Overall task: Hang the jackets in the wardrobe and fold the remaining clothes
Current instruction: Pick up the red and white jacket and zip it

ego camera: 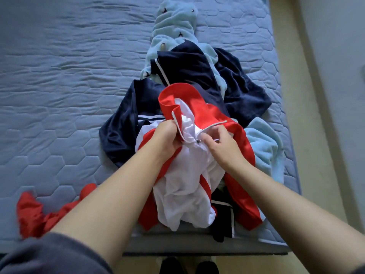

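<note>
Together: left hand (167, 135) (right hand (216, 144)) on jacket (187, 186).

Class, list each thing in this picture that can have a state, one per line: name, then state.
Red and white jacket: crumpled, zip open at the top, not hung.
Left hand: grips the jacket's zip edge.
Right hand: pinches the jacket at its zip.
Navy jacket: unfolded, partly under the red one.
Light blue fleece: unfolded, lying on the mattress.
Dark blue fleece: crumpled, unfolded.
Red cloth: bunched, blurred.
</note>
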